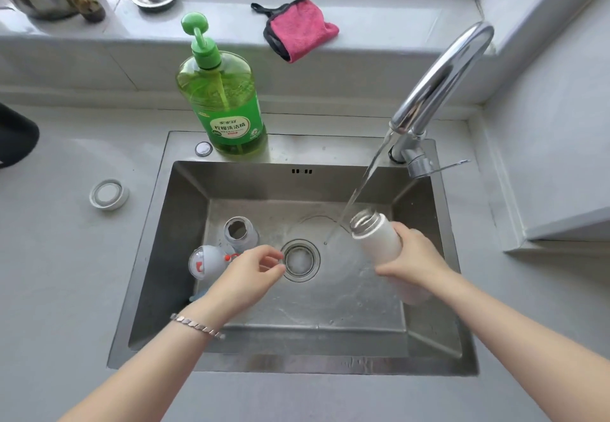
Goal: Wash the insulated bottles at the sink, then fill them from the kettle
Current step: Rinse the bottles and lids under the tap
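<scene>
Water is running from the tap (439,84), a clear stream (363,184) slanting down into the steel sink (171,240). The right hand (412,256) is wrapped round the white bottle (376,236), gripping it about the middle and holding it tilted above the basin, its open steel mouth up towards the tap. The stream slips just past the left edge of that mouth and strikes the sink floor near the drain (300,260). The left hand (251,273) hovers over the basin right beside the drain, fingers loosely curled and holding nothing, a bracelet (198,324) on its wrist. Behind it in the left part of the sink stands a grey bottle (239,231), uncapped and mouth up, and just beside that lies a grey domed cap (204,261) with red details. A white round lid (109,194) rests on the worktop (66,256) left of the sink. A green dish soap bottle (224,101) stands on the sink's back rim, and a pink cloth (298,33) lies on the sill above.
</scene>
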`<move>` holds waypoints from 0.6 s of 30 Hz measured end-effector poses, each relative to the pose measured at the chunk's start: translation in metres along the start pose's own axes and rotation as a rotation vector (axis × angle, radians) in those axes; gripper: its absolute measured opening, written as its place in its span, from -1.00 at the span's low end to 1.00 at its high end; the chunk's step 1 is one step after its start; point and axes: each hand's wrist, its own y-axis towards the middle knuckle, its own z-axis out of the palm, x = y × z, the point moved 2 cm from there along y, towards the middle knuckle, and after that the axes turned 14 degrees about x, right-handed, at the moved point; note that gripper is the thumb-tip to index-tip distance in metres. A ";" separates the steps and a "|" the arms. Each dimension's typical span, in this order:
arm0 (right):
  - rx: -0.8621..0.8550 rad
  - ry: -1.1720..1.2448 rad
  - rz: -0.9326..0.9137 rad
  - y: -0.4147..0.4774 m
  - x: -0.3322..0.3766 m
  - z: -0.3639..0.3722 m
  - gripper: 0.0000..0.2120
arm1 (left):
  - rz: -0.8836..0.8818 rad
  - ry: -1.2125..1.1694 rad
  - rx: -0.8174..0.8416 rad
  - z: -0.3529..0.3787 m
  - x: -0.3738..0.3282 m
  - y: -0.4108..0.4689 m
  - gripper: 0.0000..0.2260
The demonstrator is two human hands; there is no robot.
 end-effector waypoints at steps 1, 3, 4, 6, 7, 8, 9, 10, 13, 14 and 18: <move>-0.055 0.143 -0.084 0.002 0.004 0.003 -0.36 | 0.035 -0.010 -0.003 0.000 -0.009 0.003 -0.86; -0.148 0.355 -0.206 0.005 0.017 0.007 -0.39 | 0.128 -0.047 -0.011 -0.001 -0.030 0.010 -0.75; -0.186 0.422 -0.252 0.006 0.024 0.006 -0.39 | 0.177 -0.077 -0.012 -0.002 -0.042 0.014 -0.68; -0.243 0.499 -0.314 0.008 0.036 0.003 -0.39 | 0.260 -0.110 -0.017 -0.003 -0.065 0.023 -0.55; -0.260 0.523 -0.334 0.009 0.040 0.002 -0.39 | 0.290 -0.106 -0.020 -0.003 -0.077 0.028 -0.50; -0.265 0.548 -0.348 0.011 0.042 0.000 -0.39 | 0.316 -0.099 -0.023 -0.002 -0.088 0.033 -0.46; -0.266 0.568 -0.355 0.013 0.045 -0.001 -0.39 | 0.344 -0.099 -0.023 -0.002 -0.097 0.037 -0.43; -0.271 0.576 -0.354 0.014 0.046 -0.001 -0.37 | 0.373 -0.105 -0.025 -0.001 -0.105 0.042 -0.44; -0.302 0.561 -0.342 0.018 0.044 -0.001 -0.31 | 0.428 -0.133 -0.038 0.002 -0.117 0.052 -0.52; -0.314 0.561 -0.345 0.018 0.043 -0.002 -0.32 | 0.434 -0.140 -0.039 0.002 -0.117 0.054 -0.54; -0.344 0.515 -0.367 0.021 0.038 -0.003 -0.31 | 0.443 -0.168 -0.050 0.003 -0.115 0.055 -0.56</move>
